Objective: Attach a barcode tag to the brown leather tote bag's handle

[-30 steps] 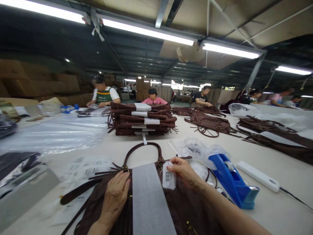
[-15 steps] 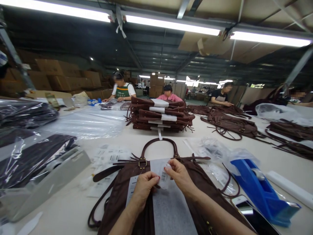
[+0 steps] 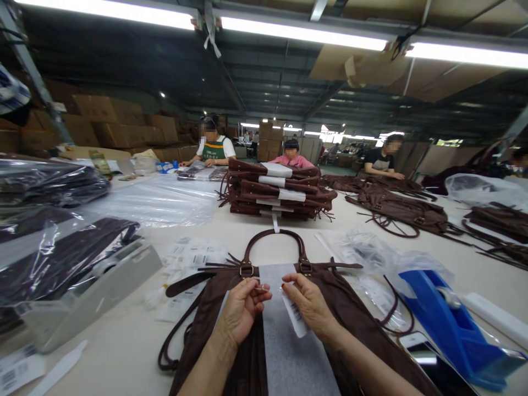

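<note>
A dark brown handbag (image 3: 346, 330) lies flat before me, its handle (image 3: 274, 234) pointing away and a strip of grey tissue paper (image 3: 284, 363) running down its middle. Over the strip, my right hand (image 3: 309, 302) pinches a white barcode tag (image 3: 297, 319) that hangs tilted below the fingers. To its left, my left hand (image 3: 243, 311) is closed at the fingertips; something thin seems to be there, too fine to make out. Behind the left wrist, the edge of another white tag (image 3: 223, 308) shows on the bag.
Beyond the handle stands a stack of folded brown bags (image 3: 272, 192). A blue tape dispenser (image 3: 457, 330) and a phone (image 3: 433, 363) lie to the right; a grey dispenser (image 3: 99, 297), barcode sheets (image 3: 193, 256) and plastic-wrapped bags (image 3: 70, 264) are left. Co-workers (image 3: 214, 148) sit across the table.
My hands have moved apart. The barcode tag, earlier between both hands, now hangs from my right hand alone, turned more edge-on. The camera view has shifted slightly left.
</note>
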{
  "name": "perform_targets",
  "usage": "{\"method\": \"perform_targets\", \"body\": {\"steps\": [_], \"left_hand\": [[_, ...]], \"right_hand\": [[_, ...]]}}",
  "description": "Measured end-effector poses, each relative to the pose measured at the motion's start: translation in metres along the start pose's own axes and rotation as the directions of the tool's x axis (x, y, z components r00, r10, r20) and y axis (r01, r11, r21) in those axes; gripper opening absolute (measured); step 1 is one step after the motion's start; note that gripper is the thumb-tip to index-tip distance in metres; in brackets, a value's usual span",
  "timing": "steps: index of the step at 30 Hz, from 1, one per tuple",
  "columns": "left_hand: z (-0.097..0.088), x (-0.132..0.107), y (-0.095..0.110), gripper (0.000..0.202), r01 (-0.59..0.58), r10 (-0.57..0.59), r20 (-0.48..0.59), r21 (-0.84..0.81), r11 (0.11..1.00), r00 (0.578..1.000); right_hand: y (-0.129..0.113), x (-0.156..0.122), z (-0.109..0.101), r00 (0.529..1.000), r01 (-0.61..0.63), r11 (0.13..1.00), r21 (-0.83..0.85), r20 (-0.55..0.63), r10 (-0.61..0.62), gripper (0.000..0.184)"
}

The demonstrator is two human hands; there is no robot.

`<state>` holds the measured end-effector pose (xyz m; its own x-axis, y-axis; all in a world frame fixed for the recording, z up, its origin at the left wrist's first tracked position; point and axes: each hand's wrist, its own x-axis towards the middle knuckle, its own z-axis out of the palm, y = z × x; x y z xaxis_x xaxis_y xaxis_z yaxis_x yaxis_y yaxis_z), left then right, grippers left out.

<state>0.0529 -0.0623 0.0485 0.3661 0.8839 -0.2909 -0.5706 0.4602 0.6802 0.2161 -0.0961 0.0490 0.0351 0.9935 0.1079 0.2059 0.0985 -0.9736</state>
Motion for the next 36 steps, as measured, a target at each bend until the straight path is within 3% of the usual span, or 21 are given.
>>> {"method": "perform_targets", "body": {"steps": [5,11,15,17,20,23,26,29,32,36], "left_hand": [[-0.004,0.002,0.003,0.028,-0.005,0.010,0.068,-0.079,0.997,0.998],[-0.007,-0.001,0.009,0.027,-0.070,0.056,0.086,0.171,0.983,0.995],[-0.002,-0.008,0.011,0.026,-0.118,0.079,0.121,0.362,0.925,0.989],[0.003,-0.012,0.011,0.026,-0.135,0.070,0.149,0.482,0.866,0.986],[0.009,-0.016,0.012,0.023,-0.138,0.031,0.184,0.603,0.786,0.982],[0.009,-0.018,0.017,0.019,-0.156,0.008,0.227,0.643,0.749,0.974],[0.004,-0.019,0.027,0.017,-0.154,-0.019,0.240,0.676,0.720,0.970],[-0.005,-0.019,0.035,0.021,-0.142,-0.066,0.268,0.683,0.716,0.961],[-0.012,-0.019,0.039,0.026,-0.155,-0.087,0.306,0.682,0.715,0.948],[-0.019,-0.018,0.041,0.034,-0.156,-0.086,0.301,0.693,0.703,0.950]], "right_hand": [[0.000,-0.006,-0.006,0.995,0.047,0.981,-0.188,0.095,-0.030,0.032],[0.002,-0.005,-0.016,0.981,0.081,0.905,-0.418,0.196,0.003,0.026],[-0.010,-0.002,-0.017,0.955,0.229,0.809,-0.542,0.286,-0.078,0.024],[-0.021,-0.002,-0.012,0.950,0.253,0.826,-0.503,0.289,-0.115,0.034],[-0.033,0.000,0.005,0.953,0.144,0.947,-0.287,0.299,-0.054,0.057],[-0.035,0.001,0.023,0.928,0.038,0.998,-0.043,0.371,-0.020,0.071],[-0.029,0.001,0.033,0.887,-0.095,0.992,0.079,0.460,0.048,0.054],[-0.025,0.001,0.034,0.841,-0.176,0.983,0.048,0.527,0.125,0.027],[-0.023,0.003,0.032,0.866,-0.156,0.988,-0.017,0.478,0.145,0.027],[-0.019,0.007,0.030,0.891,-0.227,0.974,-0.004,0.402,0.210,0.027]]}}
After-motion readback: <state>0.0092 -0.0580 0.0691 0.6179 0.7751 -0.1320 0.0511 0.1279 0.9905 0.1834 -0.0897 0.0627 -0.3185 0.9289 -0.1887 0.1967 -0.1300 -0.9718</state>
